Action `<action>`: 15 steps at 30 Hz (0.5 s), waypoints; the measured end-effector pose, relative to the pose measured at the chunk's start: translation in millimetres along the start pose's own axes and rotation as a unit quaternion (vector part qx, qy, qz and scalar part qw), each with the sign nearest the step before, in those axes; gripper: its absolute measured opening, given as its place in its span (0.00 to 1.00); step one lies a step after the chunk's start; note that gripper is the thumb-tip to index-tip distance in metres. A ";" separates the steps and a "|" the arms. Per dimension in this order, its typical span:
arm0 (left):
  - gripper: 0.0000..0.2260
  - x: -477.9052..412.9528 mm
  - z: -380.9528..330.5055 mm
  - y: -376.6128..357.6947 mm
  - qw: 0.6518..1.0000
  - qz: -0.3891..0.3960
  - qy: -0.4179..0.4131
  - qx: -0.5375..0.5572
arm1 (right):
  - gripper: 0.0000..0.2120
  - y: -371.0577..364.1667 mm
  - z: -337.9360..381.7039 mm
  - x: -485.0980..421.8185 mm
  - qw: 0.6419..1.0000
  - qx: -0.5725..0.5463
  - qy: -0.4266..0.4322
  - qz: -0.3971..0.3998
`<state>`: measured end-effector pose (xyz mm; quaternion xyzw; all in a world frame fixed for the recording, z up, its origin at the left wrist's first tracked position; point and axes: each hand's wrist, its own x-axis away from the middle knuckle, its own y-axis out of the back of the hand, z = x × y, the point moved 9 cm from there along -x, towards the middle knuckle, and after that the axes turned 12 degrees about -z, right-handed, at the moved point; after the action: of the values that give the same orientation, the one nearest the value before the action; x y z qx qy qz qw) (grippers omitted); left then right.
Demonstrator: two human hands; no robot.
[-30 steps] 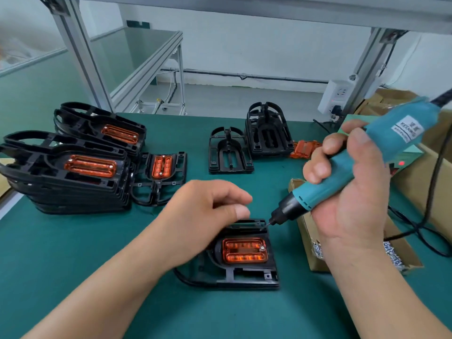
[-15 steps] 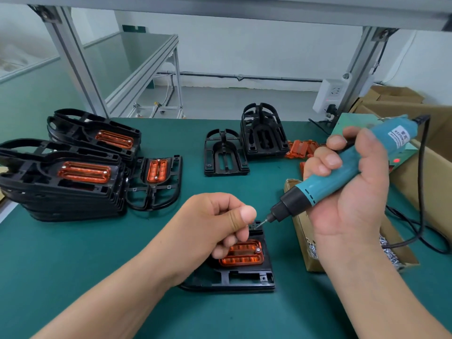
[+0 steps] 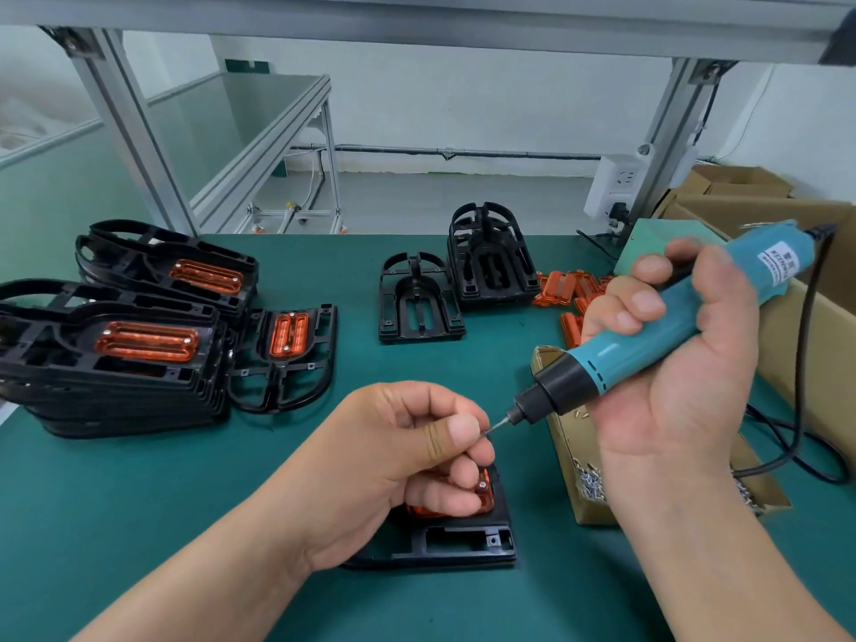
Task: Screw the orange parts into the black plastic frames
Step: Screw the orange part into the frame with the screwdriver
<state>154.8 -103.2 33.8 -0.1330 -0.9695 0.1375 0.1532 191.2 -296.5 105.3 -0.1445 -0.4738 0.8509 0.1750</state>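
A black plastic frame (image 3: pixel 456 544) lies on the green mat in front of me with an orange part (image 3: pixel 484 500) seated in it, mostly hidden under my left hand (image 3: pixel 398 461). That hand hovers over the frame, thumb and forefinger pinching a small screw at the tip of the bit. My right hand (image 3: pixel 676 359) grips a teal electric screwdriver (image 3: pixel 648 335), tilted down to the left, its bit meeting the left fingertips. Loose orange parts (image 3: pixel 567 287) lie at the back right beside two empty black frames (image 3: pixel 419 298).
Stacks of black frames with orange parts fitted (image 3: pixel 116 345) fill the left side; one single fitted frame (image 3: pixel 287 354) lies next to them. A small cardboard box of screws (image 3: pixel 588 484) sits under my right hand. Larger cartons (image 3: pixel 824 326) and the screwdriver cable (image 3: pixel 796 437) are at the right.
My left hand rose off the frame and brought a screw up to the bit. The screwdriver tilted and its tip met the left fingers. The view shifted slightly.
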 end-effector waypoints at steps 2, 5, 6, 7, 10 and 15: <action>0.04 0.3 -0.6 -0.8 1.000 -0.003 -0.008 -0.019 | 0.05 -1.0 0.1 0.7 1.000 0.003 0.002 0.002; 0.05 0.4 -1.4 -0.3 1.000 -0.004 -0.012 -0.025 | 0.05 -1.8 0.3 1.6 1.000 0.004 0.004 0.002; 0.05 0.1 -0.8 -0.2 1.000 -0.004 -0.008 -0.019 | 0.05 -2.1 0.5 1.7 1.000 0.004 0.005 0.002; 0.05 0.0 0.2 -0.3 1.000 -0.003 0.000 -0.006 | 0.05 -2.2 0.8 1.9 1.000 0.005 0.007 0.002; 0.05 -0.2 4.0 -1.6 0.999 0.006 0.030 0.041 | 0.04 -1.8 2.4 1.4 1.000 0.005 0.012 0.000; 0.07 0.8 6.4 -3.2 0.995 0.019 0.058 0.085 | 0.05 -1.0 4.3 0.9 1.000 0.000 0.012 -0.001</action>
<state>151.2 -107.4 29.1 -0.1457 -0.9411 0.2147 0.2169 188.8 -298.9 108.2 -0.1543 -0.4715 0.8489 0.1822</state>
